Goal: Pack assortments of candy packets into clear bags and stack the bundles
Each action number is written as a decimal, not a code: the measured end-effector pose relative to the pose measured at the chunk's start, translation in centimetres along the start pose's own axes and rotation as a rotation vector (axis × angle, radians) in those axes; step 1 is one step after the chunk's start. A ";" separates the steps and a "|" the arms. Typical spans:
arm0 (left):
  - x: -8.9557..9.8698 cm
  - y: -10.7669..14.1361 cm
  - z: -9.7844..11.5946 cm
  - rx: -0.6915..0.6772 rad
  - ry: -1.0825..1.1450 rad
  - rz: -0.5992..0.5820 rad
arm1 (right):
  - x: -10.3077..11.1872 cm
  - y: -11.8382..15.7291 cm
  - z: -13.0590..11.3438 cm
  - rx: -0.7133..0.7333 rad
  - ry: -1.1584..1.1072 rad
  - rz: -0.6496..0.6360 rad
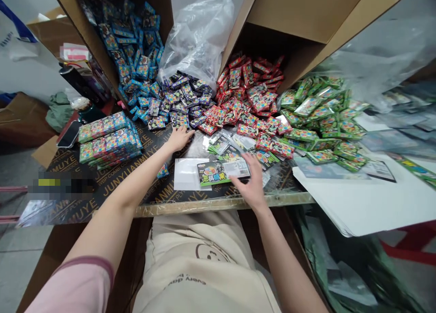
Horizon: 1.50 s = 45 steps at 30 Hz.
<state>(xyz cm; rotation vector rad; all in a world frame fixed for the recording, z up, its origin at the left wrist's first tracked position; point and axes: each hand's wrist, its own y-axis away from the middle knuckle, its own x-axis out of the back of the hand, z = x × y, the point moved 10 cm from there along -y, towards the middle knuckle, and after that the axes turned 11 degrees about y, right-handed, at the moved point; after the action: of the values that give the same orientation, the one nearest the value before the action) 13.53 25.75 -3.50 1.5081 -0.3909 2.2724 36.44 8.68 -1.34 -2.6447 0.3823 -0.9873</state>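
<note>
My left hand (180,138) reaches to the near edge of the purple packets (179,105), its spread fingertips at one of them. Over the right end of a black and green printed card (213,173) is my right hand (251,179), thumb and fingers apart. That card lies partly on a white sheet (185,179) near the table's front edge. More printed cards and clear plastic sleeves (243,141) lie just beyond my right hand. A single blue packet (163,171) rests on the table left of the white sheet.
Blue packets (134,61) spill from a carton at the back left. Red packets (260,97) spill from another carton; green ones (323,108) lie right of them. Stacked packet strips (109,140) and a phone (69,134) are at left. White sheets (368,208) overhang the right front edge.
</note>
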 end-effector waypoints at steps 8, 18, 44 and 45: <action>4.3 6.5 -1.2 0.239 0.549 0.321 | -9.5 0.3 -4.5 0.476 0.460 -0.637; -1.6 18.2 1.3 0.143 0.556 0.071 | -11.6 3.0 -4.8 0.482 0.354 -0.699; -2.8 18.7 3.4 0.088 0.161 0.112 | -10.9 3.4 -5.2 0.551 0.232 -0.598; -2.9 18.6 3.5 0.084 0.149 0.102 | -10.9 3.4 -5.2 0.553 0.229 -0.596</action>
<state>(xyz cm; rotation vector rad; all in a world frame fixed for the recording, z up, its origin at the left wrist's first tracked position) 8.76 7.24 -5.17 1.3747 -0.3400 2.4911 24.54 8.36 -5.30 -2.1578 -0.5953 -1.3304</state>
